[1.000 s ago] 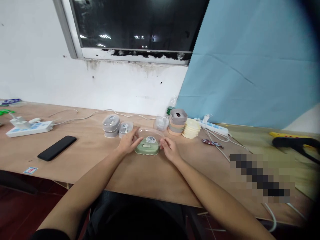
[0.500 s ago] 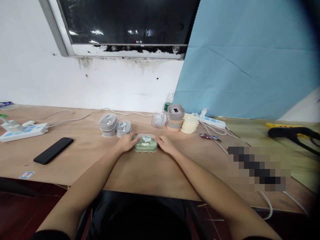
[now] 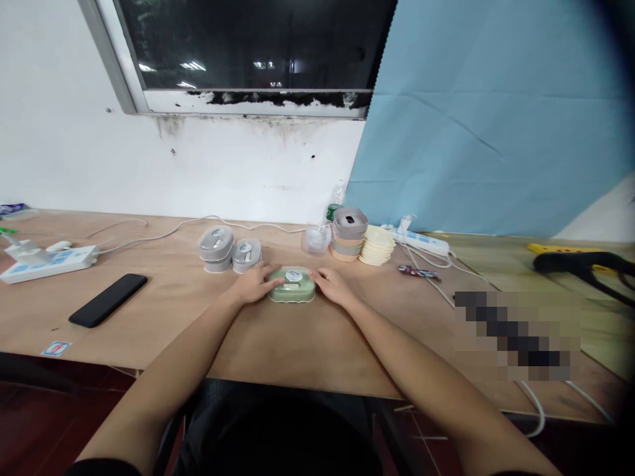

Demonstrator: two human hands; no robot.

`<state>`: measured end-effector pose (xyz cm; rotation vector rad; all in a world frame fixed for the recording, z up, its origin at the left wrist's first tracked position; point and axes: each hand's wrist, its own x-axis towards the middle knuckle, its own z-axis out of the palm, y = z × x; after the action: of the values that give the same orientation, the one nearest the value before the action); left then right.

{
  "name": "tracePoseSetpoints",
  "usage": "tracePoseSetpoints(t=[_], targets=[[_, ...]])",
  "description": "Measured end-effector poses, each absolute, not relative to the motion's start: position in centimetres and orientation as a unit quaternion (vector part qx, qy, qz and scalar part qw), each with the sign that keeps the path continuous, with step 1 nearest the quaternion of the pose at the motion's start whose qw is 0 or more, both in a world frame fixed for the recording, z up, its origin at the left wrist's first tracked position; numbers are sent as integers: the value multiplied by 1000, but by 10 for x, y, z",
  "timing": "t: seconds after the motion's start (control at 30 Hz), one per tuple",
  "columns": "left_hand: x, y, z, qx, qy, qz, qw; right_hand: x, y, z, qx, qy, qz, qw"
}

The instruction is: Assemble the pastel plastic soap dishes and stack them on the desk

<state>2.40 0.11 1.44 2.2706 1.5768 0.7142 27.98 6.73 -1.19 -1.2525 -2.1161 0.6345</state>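
Right, the big wooden table (image 3: 297,350) fills the scene, with a blue cloth (image 3: 496,119) hanging behind it at two o'clock and a dark window (image 3: 248,39) up at twelve. Out at nine o'clock a white power strip (image 3: 47,259) lies near the table's far left, and a black phone (image 3: 108,300) rests flat just this side of it. A second power strip (image 3: 421,242) sits at two o'clock, its cables trailing towards the table edge. Beside it is a stack of grey and pink bases (image 3: 349,233), touching a pile of cream lids (image 3: 378,245). A clear tub (image 3: 316,238) stands on the stack's other side. At eleven o'clock two grey boxes (image 3: 216,248) stand side by side.

And there in the middle of the table is the green box (image 3: 292,285), lid on, with a round label on top. The left hand (image 3: 255,284) clasps its nine o'clock end, fingers half curled against the side and thumb lying on the lid's edge. The right hand (image 3: 333,285) meets the three o'clock end, fingers bent and pressed to the wall of the box. The box sits flat on the wood between the two palms.
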Motion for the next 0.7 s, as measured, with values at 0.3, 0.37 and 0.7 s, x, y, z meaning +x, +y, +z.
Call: tracePoseSetpoints(t=[0.3, 0.37, 0.7], targets=[[27, 1, 6, 822, 485, 250, 165, 290, 70, -9, -483, -788, 228, 307], [27, 1, 7, 821, 478, 273, 152, 290, 70, -8, -482, -782, 246, 309], [19, -2, 26, 705, 569, 423, -15, 292, 68, -8, -473, -791, 257, 291]])
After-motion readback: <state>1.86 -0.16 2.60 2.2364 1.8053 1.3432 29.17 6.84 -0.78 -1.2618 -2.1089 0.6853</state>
